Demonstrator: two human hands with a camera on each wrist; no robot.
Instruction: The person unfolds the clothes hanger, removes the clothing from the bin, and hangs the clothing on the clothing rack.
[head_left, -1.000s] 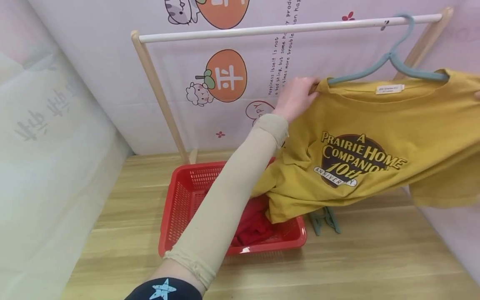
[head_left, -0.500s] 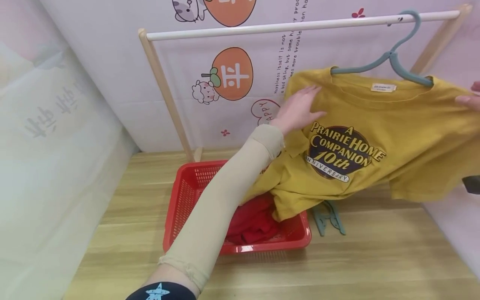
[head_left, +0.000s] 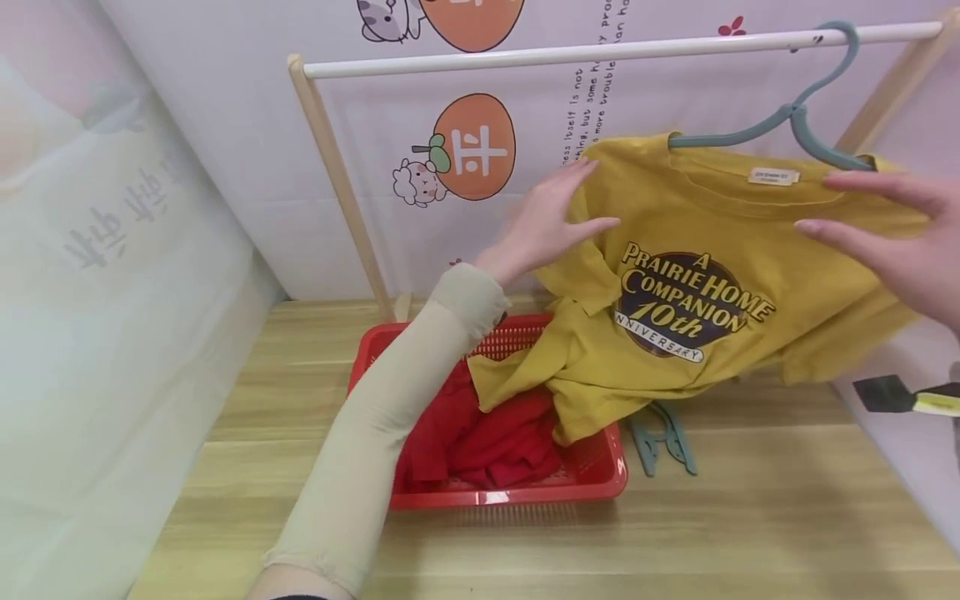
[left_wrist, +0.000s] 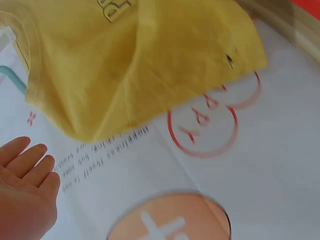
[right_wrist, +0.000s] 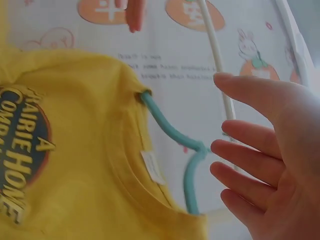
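A yellow printed T-shirt (head_left: pixel 675 250) hangs on a blue-green hanger (head_left: pixel 750 132), whose hook is over the white rail (head_left: pixel 525 57). Its lower left part drapes into the red basket (head_left: pixel 360 358). My left hand (head_left: pixel 543 218) is beside the shirt's left sleeve, fingers extended and holding nothing; in the left wrist view the hand (left_wrist: pixel 30 190) is apart from the cloth. My right hand (head_left: pixel 900 233) is in front of the shirt's right shoulder, thumb and fingers spread. The right wrist view shows that hand (right_wrist: pixel 270 150) near the hanger (right_wrist: pixel 172 132), gripping nothing.
Red cloth (head_left: pixel 502 442) lies in the basket. Another blue-green hanger (head_left: pixel 663 442) rests on the wood-grain surface (head_left: pixel 675 533) right of the basket. Wooden posts (head_left: pixel 337 183) support the rail, with a printed wall covering behind. A black and yellow object (head_left: pixel 892 393) shows at the right edge.
My left hand has let go of the shirt's left shoulder and drawn left and down. The right hand has moved left into fuller view, its fingers off the shirt. The shirt hangs less stretched.
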